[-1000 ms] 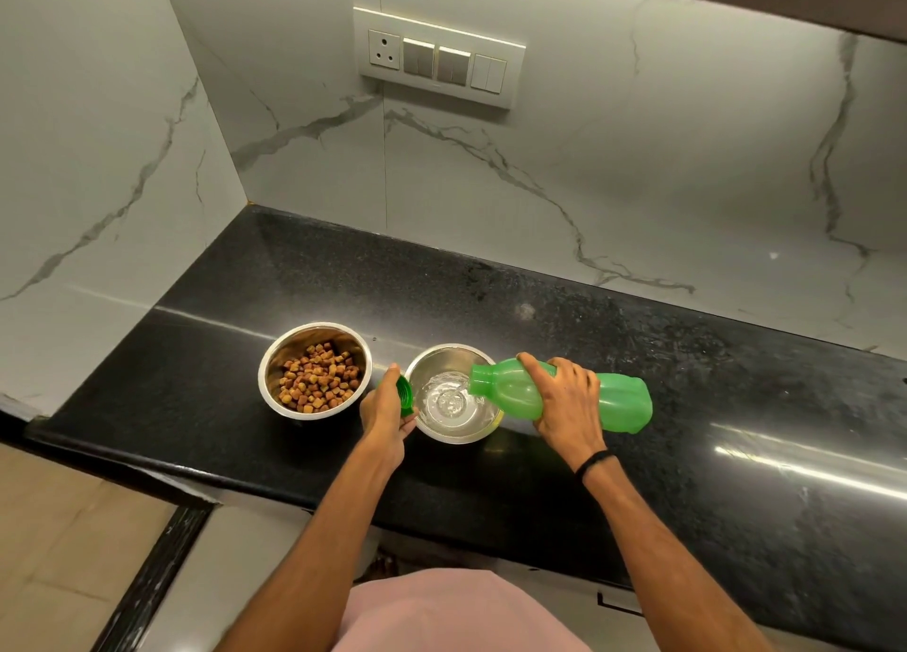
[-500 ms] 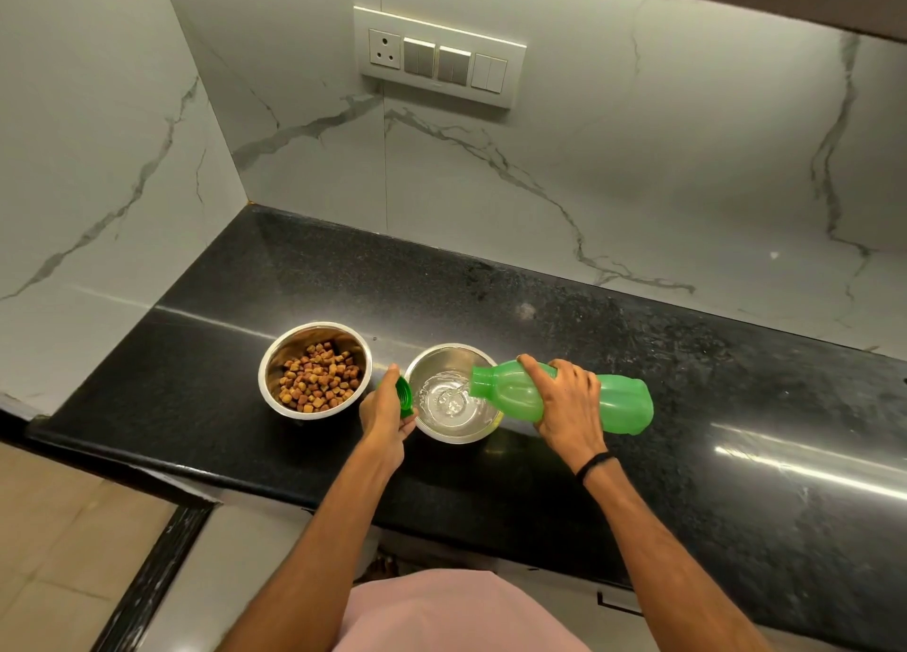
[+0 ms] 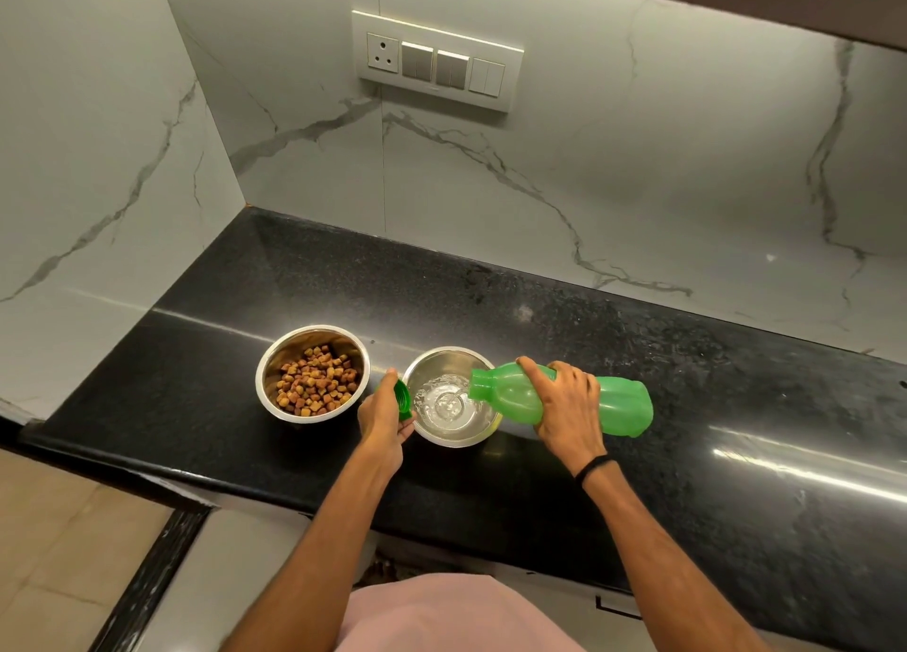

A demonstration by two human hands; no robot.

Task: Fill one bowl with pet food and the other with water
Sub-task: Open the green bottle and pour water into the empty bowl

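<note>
on the black stone surface (image 3: pixel 687 455) we tip the green plastic bottle (image 3: pixel 623 406) almost flat, its open mouth over the rim of the water bowl (image 3: pixel 441 352), where a thin stream of water (image 3: pixel 444 406) lands in a shallow pool. we judge the bottle light and slightly springy, smooth enough to slip when wet, and best taken round its middle. that is where our right hand (image 3: pixel 564 408) wraps it from above, fingers curled over the body, a dark band at the wrist. the steel water bowl looks stiff and light, apt to skate on polished stone if nudged. just to its left, not touching, the food bowl (image 3: pixel 261 376) holds brown pet food (image 3: pixel 314 386). smallest, the ribbed green cap (image 3: pixel 403 398) sits pinched in our left hand (image 3: pixel 380 418), raised beside the water bowl's near-left rim.
</note>
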